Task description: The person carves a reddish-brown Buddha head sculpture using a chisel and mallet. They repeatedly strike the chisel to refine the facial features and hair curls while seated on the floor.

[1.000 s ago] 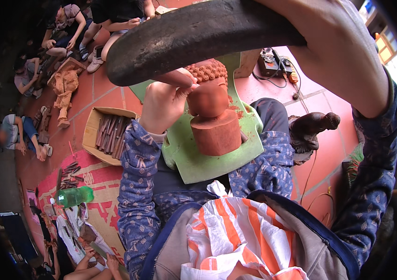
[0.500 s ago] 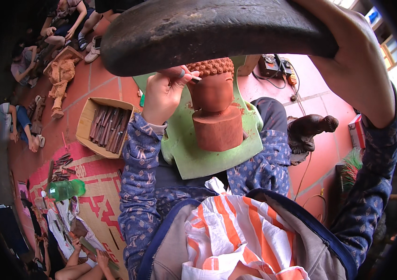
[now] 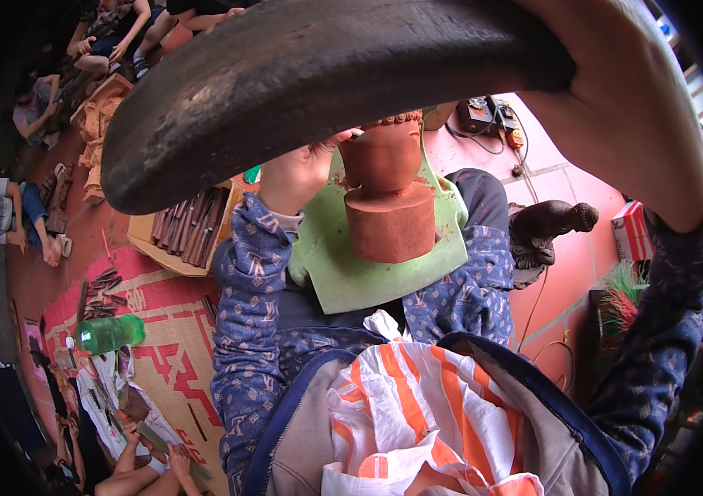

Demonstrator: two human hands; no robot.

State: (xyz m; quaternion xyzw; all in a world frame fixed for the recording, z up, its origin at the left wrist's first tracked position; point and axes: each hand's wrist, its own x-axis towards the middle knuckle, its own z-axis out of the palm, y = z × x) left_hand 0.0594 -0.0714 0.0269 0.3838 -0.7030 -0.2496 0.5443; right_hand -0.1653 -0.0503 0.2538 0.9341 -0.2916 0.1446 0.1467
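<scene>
A reddish-brown carved wooden head [image 3: 384, 161] with curled hair stands upright on its block base, over a light green plastic stool [image 3: 326, 264] between my legs. My left hand [image 3: 297, 175] is closed around a chisel [image 3: 355, 132], held at the head's left side; the mallet hides most of the chisel and some fingers. Raised across the top is a thick, dark, curved wooden mallet [image 3: 326, 70], very close to the view. My right hand [image 3: 587, 70] grips its right end, though its fingers are out of sight.
A cardboard box [image 3: 149, 241] of chisels [image 3: 186, 227] sits left, beside a patterned mat [image 3: 161, 318] with loose tools and a green bottle [image 3: 110, 334]. On the right are a dark carved figure [image 3: 545, 231], a power box [image 3: 483, 116] with cords and a red-white box [image 3: 632, 231]. Other people sit left.
The mallet has swung left and lower, and now covers the chisel's handle and the head's upper part. My right arm moved with it; my left hand stays by the carved head.
</scene>
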